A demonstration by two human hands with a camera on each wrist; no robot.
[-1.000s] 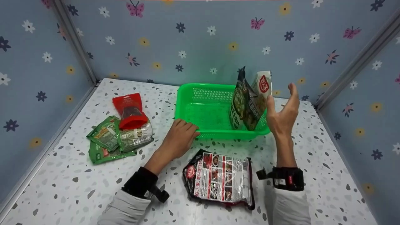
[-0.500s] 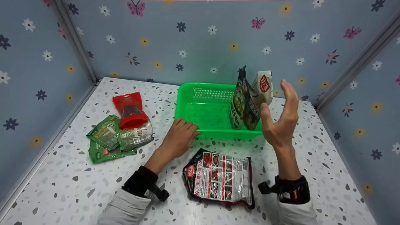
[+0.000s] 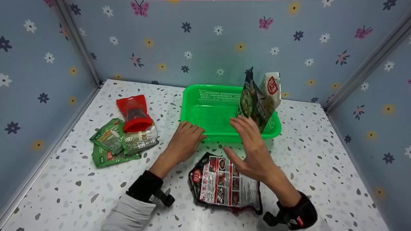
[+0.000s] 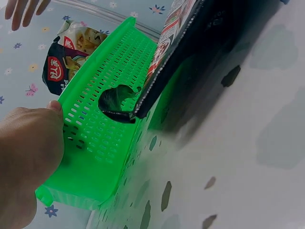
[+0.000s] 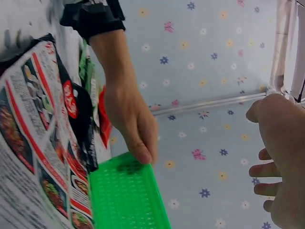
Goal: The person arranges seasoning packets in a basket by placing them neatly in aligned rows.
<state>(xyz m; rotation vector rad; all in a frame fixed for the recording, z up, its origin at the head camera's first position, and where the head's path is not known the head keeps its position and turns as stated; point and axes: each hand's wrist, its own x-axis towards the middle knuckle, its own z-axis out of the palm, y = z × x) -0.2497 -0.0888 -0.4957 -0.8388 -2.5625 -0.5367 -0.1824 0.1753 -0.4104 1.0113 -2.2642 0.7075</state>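
Note:
My left hand (image 3: 184, 141) grips the near left rim of a green plastic basket (image 3: 208, 118), its thumb and fingers hooked over the edge in the left wrist view. Two food pouches stand upright in the basket's right end: a dark pouch (image 3: 248, 101) and one with a white top and red logo (image 3: 273, 85). My right hand (image 3: 253, 155), fingers spread and holding nothing, hovers over a large black-edged food pouch (image 3: 218, 183) printed with dish photos, lying flat before the basket. The right hand covers part of that pouch and the bottom of the dark one.
Left of the basket lies a pile of green packets (image 3: 107, 138) with a red pouch (image 3: 134, 112) on top. The speckled white table (image 3: 74, 199) meets a flower-patterned wall (image 3: 208, 41) close behind the basket, with side walls left and right.
My right hand has swung left and toward me, from beside the basket's right end to above the flat pouch. The left hand and the basket have stayed put.

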